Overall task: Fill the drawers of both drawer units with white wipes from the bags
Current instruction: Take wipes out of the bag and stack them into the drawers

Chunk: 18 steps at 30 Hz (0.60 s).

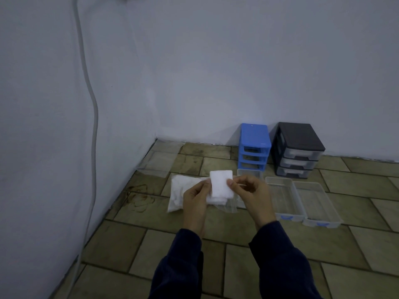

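Both hands [224, 190] pinch a stack of white wipes [221, 185], left hand [195, 196] and right hand [251, 190], above the floor near the wall corner. Wipes look soft, light, floppy; hold by the edges.

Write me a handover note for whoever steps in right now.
Left hand holds a stack of wipes with its clear bag; right hand pinches the top wipe.
A full bag lies on the floor behind them.
Blue unit has its slots empty; two of its clear drawers lie empty on the floor to the right, a third partly hidden behind the hands.
Black unit has drawers in; contents unclear.
Done: bag opened. Left: fill every drawer.
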### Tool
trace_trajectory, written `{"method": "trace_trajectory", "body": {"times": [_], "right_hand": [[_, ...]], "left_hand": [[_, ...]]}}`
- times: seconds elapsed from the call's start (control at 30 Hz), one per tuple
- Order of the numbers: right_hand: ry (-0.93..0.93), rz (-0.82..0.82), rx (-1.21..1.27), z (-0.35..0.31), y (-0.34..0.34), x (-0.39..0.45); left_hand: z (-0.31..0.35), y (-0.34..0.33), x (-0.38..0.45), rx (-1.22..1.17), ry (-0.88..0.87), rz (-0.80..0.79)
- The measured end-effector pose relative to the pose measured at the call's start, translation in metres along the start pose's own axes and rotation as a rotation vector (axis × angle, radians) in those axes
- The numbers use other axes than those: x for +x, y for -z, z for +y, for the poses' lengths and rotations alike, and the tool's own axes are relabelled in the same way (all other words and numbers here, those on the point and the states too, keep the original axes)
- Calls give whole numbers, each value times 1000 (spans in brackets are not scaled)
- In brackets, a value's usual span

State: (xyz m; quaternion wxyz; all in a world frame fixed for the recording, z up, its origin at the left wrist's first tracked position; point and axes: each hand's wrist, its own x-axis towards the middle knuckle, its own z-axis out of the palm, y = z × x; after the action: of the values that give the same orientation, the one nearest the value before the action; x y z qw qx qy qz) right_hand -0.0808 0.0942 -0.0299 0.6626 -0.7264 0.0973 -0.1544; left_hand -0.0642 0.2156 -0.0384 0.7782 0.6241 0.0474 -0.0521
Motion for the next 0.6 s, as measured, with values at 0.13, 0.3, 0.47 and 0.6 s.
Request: {"method": "trace_trajectory", "body": {"times": [0.13,0.3,0.47,0.6], "right_hand": [[-24,-1,65,-1,-1,-2],[-54,119,181,0,4,2],[-88,169,322,1,13,7],[-31,130,318,-1,12,5]], "left_hand": [[-1,-1,0,-20,4,-5],[-1,2,4,-97,-5,-10],[-2,4,2,-84,-57,-42],[-4,4,3,-79,-68,-40]]}}
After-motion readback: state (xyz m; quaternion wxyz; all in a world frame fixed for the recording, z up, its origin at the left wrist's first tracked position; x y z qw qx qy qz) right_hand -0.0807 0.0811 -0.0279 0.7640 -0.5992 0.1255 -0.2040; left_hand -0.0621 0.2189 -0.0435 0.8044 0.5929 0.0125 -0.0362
